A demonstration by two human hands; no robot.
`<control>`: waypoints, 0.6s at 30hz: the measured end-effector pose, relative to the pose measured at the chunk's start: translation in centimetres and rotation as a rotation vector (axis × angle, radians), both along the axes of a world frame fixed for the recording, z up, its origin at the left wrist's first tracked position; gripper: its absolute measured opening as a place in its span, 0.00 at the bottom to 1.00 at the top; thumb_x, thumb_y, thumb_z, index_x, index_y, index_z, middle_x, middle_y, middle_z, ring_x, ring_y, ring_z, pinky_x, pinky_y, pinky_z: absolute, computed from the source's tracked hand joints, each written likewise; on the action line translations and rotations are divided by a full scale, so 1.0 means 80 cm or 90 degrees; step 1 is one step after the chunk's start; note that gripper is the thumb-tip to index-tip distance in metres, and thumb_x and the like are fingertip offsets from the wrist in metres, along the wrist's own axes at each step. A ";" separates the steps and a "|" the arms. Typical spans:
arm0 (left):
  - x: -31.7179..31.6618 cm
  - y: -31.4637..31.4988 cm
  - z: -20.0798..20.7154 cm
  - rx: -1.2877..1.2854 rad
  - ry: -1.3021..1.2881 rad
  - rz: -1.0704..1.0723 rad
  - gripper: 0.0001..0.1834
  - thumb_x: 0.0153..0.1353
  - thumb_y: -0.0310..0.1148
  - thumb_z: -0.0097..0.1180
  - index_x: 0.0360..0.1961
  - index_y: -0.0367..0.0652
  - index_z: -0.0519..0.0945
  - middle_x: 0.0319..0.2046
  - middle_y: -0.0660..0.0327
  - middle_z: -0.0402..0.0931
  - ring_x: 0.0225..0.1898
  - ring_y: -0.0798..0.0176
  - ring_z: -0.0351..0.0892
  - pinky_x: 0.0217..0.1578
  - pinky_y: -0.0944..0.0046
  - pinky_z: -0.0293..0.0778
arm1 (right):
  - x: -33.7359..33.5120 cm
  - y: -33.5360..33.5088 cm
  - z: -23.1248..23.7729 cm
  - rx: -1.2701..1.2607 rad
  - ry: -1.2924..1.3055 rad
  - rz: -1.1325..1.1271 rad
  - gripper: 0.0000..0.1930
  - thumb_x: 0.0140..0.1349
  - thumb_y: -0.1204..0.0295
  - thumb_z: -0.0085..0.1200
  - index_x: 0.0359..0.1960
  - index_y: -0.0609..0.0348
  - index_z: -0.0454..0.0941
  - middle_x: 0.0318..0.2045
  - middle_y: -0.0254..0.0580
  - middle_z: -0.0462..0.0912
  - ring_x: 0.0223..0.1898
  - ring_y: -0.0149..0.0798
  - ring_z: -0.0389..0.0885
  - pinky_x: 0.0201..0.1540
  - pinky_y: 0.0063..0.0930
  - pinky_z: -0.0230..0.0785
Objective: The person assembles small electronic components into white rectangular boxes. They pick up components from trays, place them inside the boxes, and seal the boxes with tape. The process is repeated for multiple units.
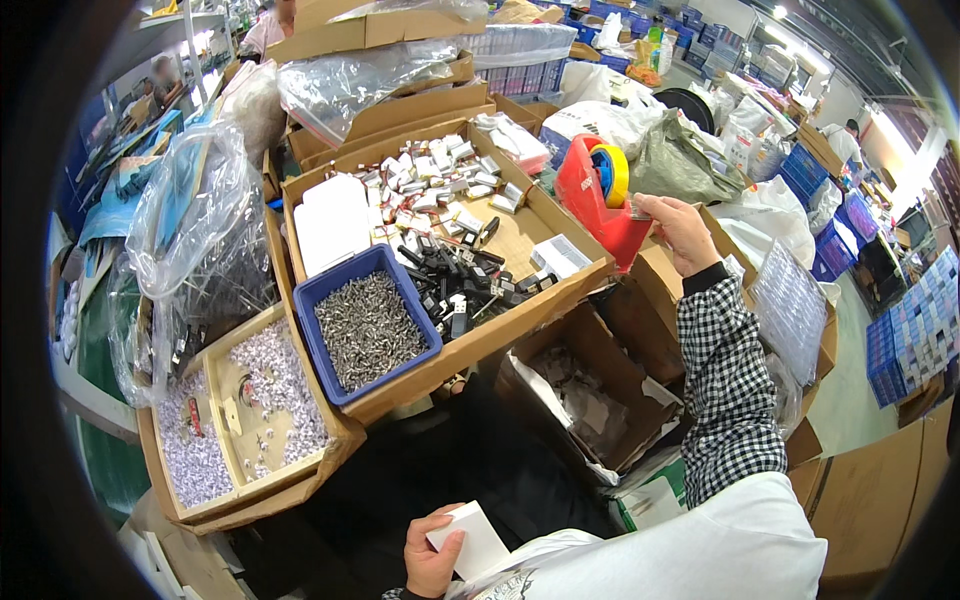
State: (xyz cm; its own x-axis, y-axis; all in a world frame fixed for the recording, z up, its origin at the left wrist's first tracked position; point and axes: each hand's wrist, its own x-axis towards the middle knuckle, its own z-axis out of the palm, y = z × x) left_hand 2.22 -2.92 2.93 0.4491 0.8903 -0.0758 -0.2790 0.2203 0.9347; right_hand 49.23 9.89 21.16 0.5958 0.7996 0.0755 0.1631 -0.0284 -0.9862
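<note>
Close to my body, my left hand (432, 556) grips a small flat white box (470, 540) by its edge, thumb on top. My right hand (684, 236) reaches out to a red tape dispenser (590, 205) and pinches the end of clear tape at its cutting edge. A yellow-rimmed roll with a blue core (614, 178) sits in the dispenser. Left of the dispenser, a large cardboard tray (520, 225) holds many small white parts (430, 180), black parts (455, 280) and a white carton (560, 257).
A blue bin (432, 350) of small metal screws stands in the tray's near left corner. Beside it, a wooden tray (222, 420) holds tiny white pieces. Below the dispenser is an open cardboard box (535, 400). Plastic bags (180, 220) hang at left; blue crates (885, 360) stand at right.
</note>
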 end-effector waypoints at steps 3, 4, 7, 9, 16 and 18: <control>-0.001 0.000 0.003 0.002 -0.001 0.005 0.17 0.59 0.16 0.53 0.49 0.40 0.70 0.54 0.47 0.72 0.55 0.55 0.71 0.58 0.58 0.66 | -0.002 0.002 0.005 0.047 -0.006 -0.025 0.12 0.62 0.61 0.59 0.30 0.57 0.80 0.26 0.26 0.76 0.25 0.19 0.67 0.27 0.15 0.59; -0.001 0.000 0.003 0.006 -0.001 0.007 0.17 0.59 0.16 0.53 0.49 0.40 0.70 0.54 0.47 0.71 0.55 0.55 0.71 0.58 0.58 0.66 | -0.003 0.002 0.007 0.065 0.000 -0.030 0.12 0.62 0.61 0.59 0.29 0.56 0.80 0.26 0.26 0.75 0.25 0.19 0.67 0.27 0.15 0.59; -0.001 -0.001 0.004 0.012 -0.019 0.006 0.17 0.60 0.15 0.53 0.49 0.40 0.70 0.54 0.48 0.72 0.54 0.56 0.71 0.57 0.59 0.66 | -0.006 -0.004 0.013 0.080 -0.020 -0.036 0.13 0.62 0.59 0.58 0.28 0.55 0.79 0.26 0.25 0.74 0.26 0.19 0.67 0.27 0.15 0.59; 0.000 -0.001 0.003 0.002 -0.022 0.012 0.17 0.60 0.16 0.53 0.49 0.40 0.70 0.54 0.48 0.72 0.54 0.56 0.72 0.57 0.59 0.66 | -0.011 -0.017 0.012 0.027 -0.013 -0.052 0.13 0.62 0.58 0.58 0.28 0.54 0.79 0.25 0.25 0.74 0.26 0.19 0.67 0.27 0.14 0.58; -0.007 -0.007 -0.001 -0.040 0.025 0.013 0.18 0.59 0.16 0.54 0.50 0.41 0.70 0.53 0.49 0.72 0.53 0.57 0.72 0.56 0.60 0.67 | -0.027 -0.050 -0.030 0.029 0.182 -0.018 0.11 0.64 0.59 0.55 0.37 0.53 0.78 0.32 0.27 0.80 0.32 0.21 0.75 0.34 0.15 0.65; -0.007 -0.008 -0.001 -0.046 0.022 0.015 0.19 0.57 0.13 0.54 0.49 0.40 0.70 0.53 0.50 0.73 0.53 0.58 0.72 0.56 0.61 0.67 | -0.028 -0.051 -0.044 0.077 0.241 0.020 0.10 0.65 0.61 0.56 0.38 0.53 0.77 0.33 0.28 0.81 0.33 0.22 0.77 0.35 0.16 0.69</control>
